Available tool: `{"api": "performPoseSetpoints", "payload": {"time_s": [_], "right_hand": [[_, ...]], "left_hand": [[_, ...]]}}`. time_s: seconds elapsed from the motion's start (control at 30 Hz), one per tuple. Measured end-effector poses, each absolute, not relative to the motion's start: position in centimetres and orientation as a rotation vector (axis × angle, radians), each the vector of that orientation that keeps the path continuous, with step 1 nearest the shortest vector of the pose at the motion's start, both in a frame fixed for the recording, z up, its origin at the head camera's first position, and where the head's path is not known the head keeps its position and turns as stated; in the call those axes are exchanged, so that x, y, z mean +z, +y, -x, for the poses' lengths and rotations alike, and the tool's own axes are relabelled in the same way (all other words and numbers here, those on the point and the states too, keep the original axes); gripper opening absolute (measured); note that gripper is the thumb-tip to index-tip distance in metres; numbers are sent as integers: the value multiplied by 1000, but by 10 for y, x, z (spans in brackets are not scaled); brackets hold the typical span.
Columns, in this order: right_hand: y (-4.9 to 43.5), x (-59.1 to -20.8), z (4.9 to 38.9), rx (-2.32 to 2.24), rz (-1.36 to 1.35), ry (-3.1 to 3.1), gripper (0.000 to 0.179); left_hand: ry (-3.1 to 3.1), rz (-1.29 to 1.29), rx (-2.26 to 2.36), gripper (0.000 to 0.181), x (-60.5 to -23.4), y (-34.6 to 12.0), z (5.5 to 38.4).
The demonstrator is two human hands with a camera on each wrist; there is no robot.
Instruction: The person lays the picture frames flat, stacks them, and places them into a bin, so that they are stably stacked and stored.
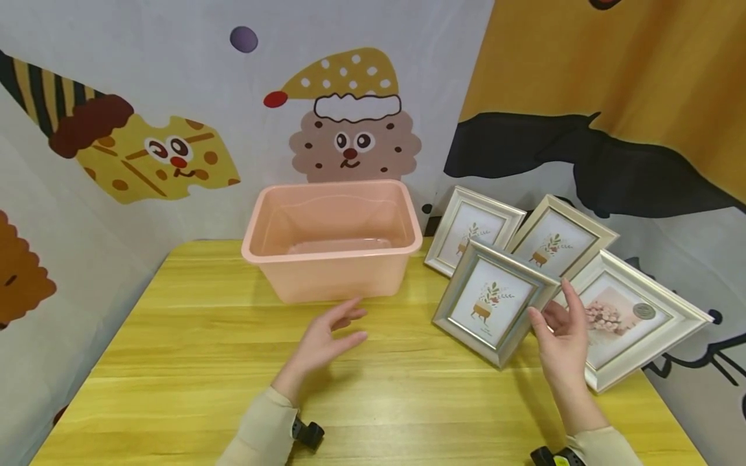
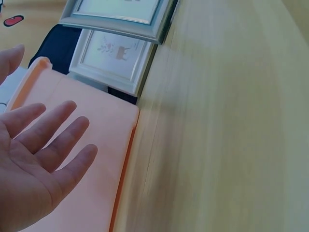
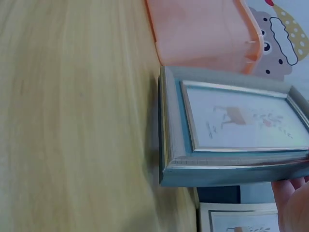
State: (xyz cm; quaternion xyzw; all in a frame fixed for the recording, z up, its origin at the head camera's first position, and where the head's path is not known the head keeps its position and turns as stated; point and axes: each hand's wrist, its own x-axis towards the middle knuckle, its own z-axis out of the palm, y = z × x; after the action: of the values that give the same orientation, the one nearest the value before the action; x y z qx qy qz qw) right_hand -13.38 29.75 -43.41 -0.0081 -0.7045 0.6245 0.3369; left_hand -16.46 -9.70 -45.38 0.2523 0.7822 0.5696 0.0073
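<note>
My right hand [image 1: 564, 336] grips the right edge of a grey-silver picture frame [image 1: 492, 303], thumb in front and fingers toward the back. The frame is tilted and shows a potted-plant print; in the right wrist view its lower corner is close to the tabletop. My left hand [image 1: 323, 343] hovers over the table in front of a pink plastic bin [image 1: 338, 275], fingers spread and holding nothing. In the left wrist view the left palm [image 2: 29, 179] faces up beside the bin's wall.
Behind the held frame lean a silver-white frame [image 1: 437, 255], a beige-gold frame [image 1: 606, 238] and a larger white frame [image 1: 647, 349] with a pink flower print. A cartoon-printed cloth [image 1: 192, 39] hangs behind the wooden table [image 1: 175, 362].
</note>
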Motion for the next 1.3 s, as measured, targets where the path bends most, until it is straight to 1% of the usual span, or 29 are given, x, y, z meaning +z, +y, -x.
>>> {"api": "performPoseSetpoints", "payload": {"time_s": [0.2, 0.33, 0.43, 0.6, 0.77, 1.03, 1.2, 1.3], "right_hand": [[292, -428, 133, 1746, 17, -1803, 74], [286, -424, 134, 1953, -87, -1691, 76], [283, -425, 134, 2060, -245, -1621, 79], [279, -430, 137, 2201, -579, -1522, 78], [272, -433, 140, 2352, -761, -1412, 75], [259, -437, 142, 2521, -808, -1334, 76], [254, -439, 142, 2569, -768, -1325, 79], [252, -440, 143, 2613, -799, -1284, 80]], "left_hand": [[2413, -787, 1782, 65, -453, -86, 167], [2410, -797, 1791, 65, -448, -78, 169], [2412, -798, 1798, 66, -442, -73, 170], [2399, -809, 1844, 67, -428, -64, 172], [2385, -859, 1881, 67, -417, -58, 172], [2305, -978, 1924, 68, -408, -52, 173], [2134, -1064, 1988, 67, -411, -50, 177], [2040, -1113, 2011, 69, -414, -49, 179]]}}
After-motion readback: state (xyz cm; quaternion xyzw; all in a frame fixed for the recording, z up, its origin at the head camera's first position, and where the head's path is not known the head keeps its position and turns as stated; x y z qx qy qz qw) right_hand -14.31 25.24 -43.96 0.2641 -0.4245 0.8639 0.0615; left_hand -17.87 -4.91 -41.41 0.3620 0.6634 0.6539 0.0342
